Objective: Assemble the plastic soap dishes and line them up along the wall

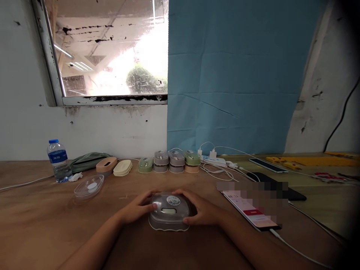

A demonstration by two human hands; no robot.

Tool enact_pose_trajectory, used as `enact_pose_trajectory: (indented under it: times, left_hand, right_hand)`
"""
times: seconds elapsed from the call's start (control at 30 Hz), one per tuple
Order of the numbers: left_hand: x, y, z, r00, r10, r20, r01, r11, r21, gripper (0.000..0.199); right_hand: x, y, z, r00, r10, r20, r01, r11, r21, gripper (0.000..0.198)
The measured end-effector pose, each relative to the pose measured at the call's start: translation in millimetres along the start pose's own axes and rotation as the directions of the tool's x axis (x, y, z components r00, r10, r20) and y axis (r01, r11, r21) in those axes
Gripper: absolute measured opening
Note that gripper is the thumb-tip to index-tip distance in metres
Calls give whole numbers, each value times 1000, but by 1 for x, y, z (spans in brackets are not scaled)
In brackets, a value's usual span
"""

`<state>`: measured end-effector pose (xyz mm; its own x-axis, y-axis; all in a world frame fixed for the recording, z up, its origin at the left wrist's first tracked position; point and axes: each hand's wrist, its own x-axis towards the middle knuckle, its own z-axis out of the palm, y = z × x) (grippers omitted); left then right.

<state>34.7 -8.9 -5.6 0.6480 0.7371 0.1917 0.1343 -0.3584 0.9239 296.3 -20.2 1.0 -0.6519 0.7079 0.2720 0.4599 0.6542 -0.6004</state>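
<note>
A grey oval box with a clear lid point(170, 215) sits on the brown tabletop right in front of me. Its lid carries a round white label and shows a pale slot in the middle. From the left, my left hand point(140, 206) grips the box, thumb on the lid and fingers behind the far edge. On the opposite side my right hand point(201, 210) wraps it, thumb low at the front right corner. A wavy cream rim shows along the bottom of the box. Some fingertips are hidden behind it.
Several similar boxes point(176, 159) are lined up by the wall. To the left are a clear lid point(89, 186), cream oval pieces point(123, 167), an orange box point(106, 165), a green pouch point(90, 161) and a water bottle point(59, 163). A phone point(250, 210), cables and a power strip point(213, 160) lie right.
</note>
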Motion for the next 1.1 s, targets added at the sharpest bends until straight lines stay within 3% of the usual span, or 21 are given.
enact_pose_trajectory:
  times: [0.13,0.37,0.57,0.9,1.1]
  left_hand:
    - [-1,7,-3,996,80,49,-86,988,130,34]
    - [-1,-2,-13,998,-11,68,9,1000,30,39]
    - [-1,-13,-15,996,46,80,-42,998,-52,39]
    - [-12,-17,-10,991,124,42,-122,992,-36,39]
    - [-13,-16,-8,989,138,46,-136,990,-37,39]
  right_hand:
    - [-1,-7,4,1000,10,16,-10,1000,-5,69]
    - [3,-11,14,998,-24,-56,19,996,-92,80]
    - [3,-11,18,996,-62,-70,54,992,-110,82]
    - [2,-10,23,991,-106,-78,92,981,-170,78]
    - [0,-8,21,993,-109,-36,105,990,-93,80]
